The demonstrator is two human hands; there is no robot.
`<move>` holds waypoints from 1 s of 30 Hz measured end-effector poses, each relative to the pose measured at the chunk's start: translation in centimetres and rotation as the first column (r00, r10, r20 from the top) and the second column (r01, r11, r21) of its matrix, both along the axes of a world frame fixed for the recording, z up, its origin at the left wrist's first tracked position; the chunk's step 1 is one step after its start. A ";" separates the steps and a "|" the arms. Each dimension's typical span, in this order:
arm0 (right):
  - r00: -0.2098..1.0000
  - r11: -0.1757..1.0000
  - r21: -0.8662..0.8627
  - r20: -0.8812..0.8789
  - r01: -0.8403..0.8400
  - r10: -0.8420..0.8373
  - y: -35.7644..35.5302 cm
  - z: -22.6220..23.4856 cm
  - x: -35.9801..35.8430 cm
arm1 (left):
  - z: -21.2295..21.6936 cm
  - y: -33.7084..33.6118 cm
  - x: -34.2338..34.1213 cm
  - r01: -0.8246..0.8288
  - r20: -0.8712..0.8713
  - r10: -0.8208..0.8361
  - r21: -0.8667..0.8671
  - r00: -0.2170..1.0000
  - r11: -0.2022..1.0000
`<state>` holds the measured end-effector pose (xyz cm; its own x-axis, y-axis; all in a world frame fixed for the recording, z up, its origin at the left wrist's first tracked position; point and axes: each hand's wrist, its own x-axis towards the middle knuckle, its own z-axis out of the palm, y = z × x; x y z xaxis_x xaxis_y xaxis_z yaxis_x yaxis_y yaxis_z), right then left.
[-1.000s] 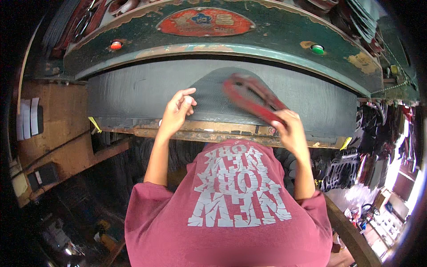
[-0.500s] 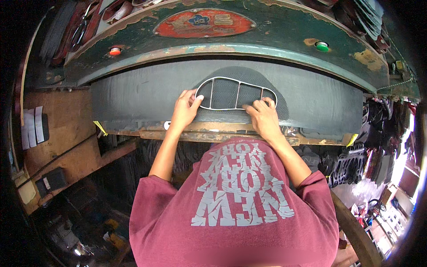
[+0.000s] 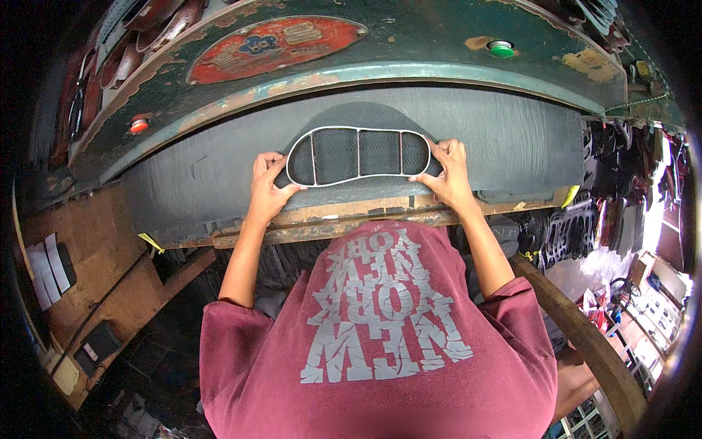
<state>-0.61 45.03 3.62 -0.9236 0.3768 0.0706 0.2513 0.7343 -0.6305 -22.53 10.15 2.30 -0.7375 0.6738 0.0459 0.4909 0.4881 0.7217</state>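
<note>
A sole-shaped metal cutting die (image 3: 359, 152) with thin crossbars lies on a black rubber sheet (image 3: 351, 112) with a zigzag texture. My left hand (image 3: 268, 188) grips the die's left end, thumb along the near edge and fingers at the outer side. At the opposite end, my right hand (image 3: 451, 178) holds it the same way. Both hands are closed on the rim. Under the sheet is a long dark grey cutting pad (image 3: 512, 135). The sheet's far edge curves out beyond the die, and more of it shows inside the frame.
A green machine beam (image 3: 409, 44) with a red oval plate (image 3: 274, 49) spans above the pad. It carries a red button (image 3: 139, 125) and a green button (image 3: 502, 49). A worn wooden ledge (image 3: 344, 212) runs along the near side. Dark cut pieces (image 3: 574, 219) hang at the right.
My right hand has moved from the die's near edge to its right end. The die has turned slightly, and the whole view has tilted, shifting the machine leftward.
</note>
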 end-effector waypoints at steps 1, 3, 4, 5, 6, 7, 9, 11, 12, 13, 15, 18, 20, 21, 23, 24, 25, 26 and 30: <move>1.000 1.000 -0.012 0.009 0.003 -0.003 0.0 0.0 0.0 | -0.3 0.0 0.1 -0.006 -0.001 0.006 0.018 1.000 1.000; 1.000 0.999 -0.039 0.002 0.011 -0.010 0.0 0.1 -0.1 | -0.7 -0.1 0.1 -0.024 -0.001 0.024 0.035 1.000 0.999; 1.000 0.999 -0.036 -0.004 0.006 -0.007 0.1 0.2 -0.1 | -0.8 -0.1 0.1 -0.034 0.003 0.034 0.033 0.999 0.999; 1.000 0.999 -0.034 -0.009 0.002 -0.003 0.1 0.2 -0.1 | -0.9 -0.1 0.1 -0.035 0.008 0.034 0.035 0.999 0.999; 1.000 0.999 -0.036 -0.012 -0.001 0.000 0.2 0.3 -0.1 | -1.0 -0.1 0.1 -0.048 0.001 0.048 0.035 0.999 0.998; 1.000 0.999 -0.038 -0.007 -0.001 0.001 0.2 0.3 -0.2 | -1.0 -0.1 0.1 -0.052 -0.007 0.052 0.040 0.999 0.998; 1.000 0.999 -0.051 0.000 -0.002 0.002 0.3 0.3 -0.2 | -1.1 0.0 0.1 -0.051 -0.013 0.051 0.054 0.999 0.997; 1.000 0.999 -0.045 0.002 -0.007 0.007 0.3 0.4 -0.2 | -1.1 0.0 0.0 -0.051 -0.016 0.052 0.078 0.999 0.996; 1.000 0.999 -0.046 -0.008 -0.008 0.007 0.3 0.4 -0.2 | -1.1 0.0 0.0 -0.041 -0.032 0.043 0.064 0.999 0.997; 1.000 0.999 -0.048 0.010 -0.005 0.005 0.2 0.5 -0.3 | -1.1 0.0 0.0 -0.036 -0.049 0.039 0.054 0.998 0.998; 1.000 0.998 -0.063 0.025 0.007 -0.006 0.2 0.6 -0.3 | -0.9 0.0 0.0 -0.033 -0.066 0.036 0.041 0.997 0.999; 0.999 0.999 -0.038 0.034 -0.006 0.008 0.2 0.7 -0.3 | -0.7 0.0 0.0 -0.038 -0.060 0.039 0.030 0.997 0.999; 0.999 0.999 -0.038 0.043 -0.001 0.003 0.2 0.7 -0.3 | -0.5 0.1 0.1 -0.042 -0.041 0.043 0.022 0.998 0.999; 1.000 0.999 -0.037 0.028 -0.005 0.006 0.2 0.6 -0.3 | -0.3 0.2 0.0 -0.030 -0.063 0.031 0.016 0.998 0.999; 0.999 0.999 -0.038 0.041 -0.011 0.013 0.1 0.7 -0.4 | 0.1 0.4 -0.1 -0.016 -0.116 0.018 0.019 0.993 1.000; 0.999 0.999 -0.045 0.037 -0.013 0.014 0.2 0.9 -0.4 | 0.5 0.5 -0.1 -0.010 -0.095 0.010 0.000 0.995 1.000; 0.998 0.999 -0.039 0.062 -0.030 0.032 0.3 1.3 -0.5 | 0.9 0.4 -0.1 -0.006 -0.075 0.005 -0.018 0.997 1.000; 0.996 0.999 -0.036 0.084 -0.040 0.043 0.4 1.9 -0.6 | 1.5 0.4 -0.2 -0.003 -0.059 0.001 -0.036 0.998 0.999; 0.955 0.974 0.105 0.243 -0.201 0.170 3.2 7.0 -1.2 | 5.3 -0.9 -1.8 0.159 0.207 -0.144 -0.060 0.968 0.985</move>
